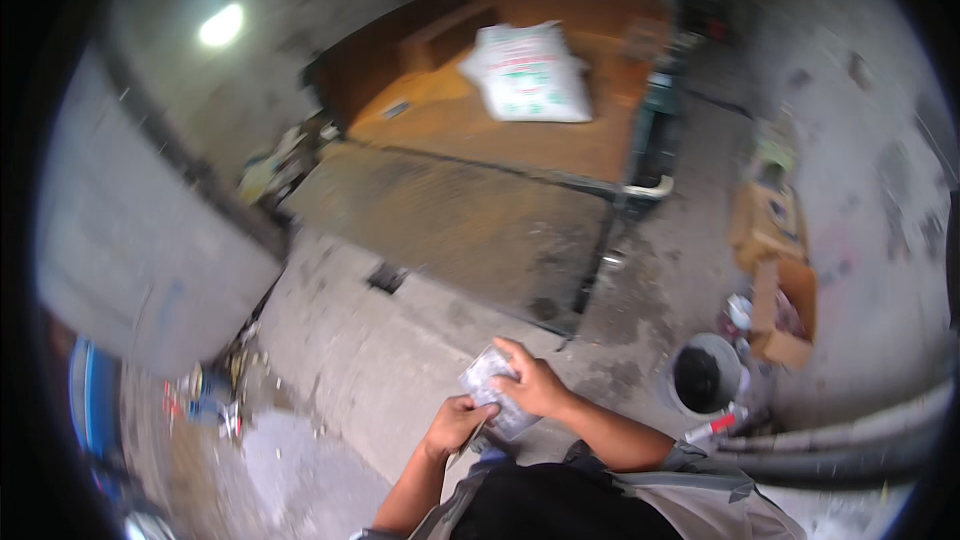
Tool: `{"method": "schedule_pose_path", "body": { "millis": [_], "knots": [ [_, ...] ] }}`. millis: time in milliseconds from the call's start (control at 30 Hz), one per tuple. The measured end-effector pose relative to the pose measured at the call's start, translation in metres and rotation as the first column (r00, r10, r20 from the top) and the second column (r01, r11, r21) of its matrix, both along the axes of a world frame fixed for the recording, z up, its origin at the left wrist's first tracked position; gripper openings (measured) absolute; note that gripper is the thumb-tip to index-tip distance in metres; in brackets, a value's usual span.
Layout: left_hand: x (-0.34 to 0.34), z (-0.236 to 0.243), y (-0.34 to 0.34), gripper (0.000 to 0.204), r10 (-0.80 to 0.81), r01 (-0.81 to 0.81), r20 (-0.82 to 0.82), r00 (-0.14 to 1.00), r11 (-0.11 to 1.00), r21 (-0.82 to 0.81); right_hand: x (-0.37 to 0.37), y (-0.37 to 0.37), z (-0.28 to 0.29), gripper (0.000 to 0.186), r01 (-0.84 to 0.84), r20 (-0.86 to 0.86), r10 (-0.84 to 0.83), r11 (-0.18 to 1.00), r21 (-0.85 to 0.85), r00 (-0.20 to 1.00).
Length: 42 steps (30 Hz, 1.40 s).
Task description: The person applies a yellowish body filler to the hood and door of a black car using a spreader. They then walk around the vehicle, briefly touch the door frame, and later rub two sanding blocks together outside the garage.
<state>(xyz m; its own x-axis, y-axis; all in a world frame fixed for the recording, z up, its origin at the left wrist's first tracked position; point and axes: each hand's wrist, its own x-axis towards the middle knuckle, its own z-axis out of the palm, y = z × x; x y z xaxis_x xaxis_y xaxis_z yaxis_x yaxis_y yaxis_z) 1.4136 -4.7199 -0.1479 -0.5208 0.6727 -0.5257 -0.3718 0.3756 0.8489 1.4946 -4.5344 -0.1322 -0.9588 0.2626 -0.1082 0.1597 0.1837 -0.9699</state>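
Observation:
A flat, grey-white rectangular piece (482,370) with faint darker markings is held in front of my body; blur hides what kind of thing it is. My left hand (458,426) pinches its lower left edge, thumb on top. From the right, my right hand (532,386) grips the same piece, with its thumb across the upper face and its index finger along the far edge. Beyond my hands lies the lowered tailgate (450,215) of a rusty cargo bed (520,145). A stuffed white sack (530,75) with red and green print rests in that bed.
At right, a grey bucket (735,380) with dark contents stands near an open cardboard box (765,315) and another carton (765,225) along the wall. A pale wall (150,230) rises at left, with scattered debris (215,408) below. A small object (396,110) lies in the bed.

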Motion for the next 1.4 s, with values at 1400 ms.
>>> {"method": "schedule_pose_path", "body": {
  "millis": [1400],
  "knots": [
    [-0.599, -0.003, -0.267, 0.032, 0.999, -0.946, 0.049, 0.019, 0.002, 0.324, -0.693, -0.275, -0.007, 0.059, -0.281, -0.616, 0.660, 0.746, 0.604, 0.429]
  ]
}}
